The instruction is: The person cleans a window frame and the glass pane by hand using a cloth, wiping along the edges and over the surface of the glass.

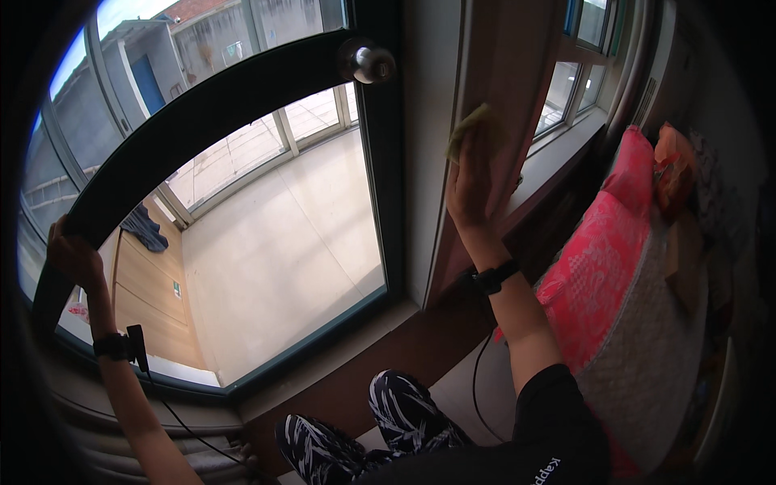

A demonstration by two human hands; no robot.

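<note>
My right hand (473, 182) presses a yellowish-green cloth (476, 130) flat against the pinkish frame panel (506, 66) beside the glazed door. At the far left, my left hand (76, 254) grips the dark green door frame (200, 85) by its outer edge. A round metal door knob (370, 63) sits on the frame between the two hands, nearer the right one. Both wrists wear black bands with cables. Through the door's glass pane (279, 254) a pale tiled floor shows.
A bed with a pink patterned cover (600, 273) lies to the right, below a window sill (558, 157). A radiator (176, 454) stands at the lower left. Beyond the glass are a wooden panel (145, 285) with dark cloth (145, 229) and a walled yard.
</note>
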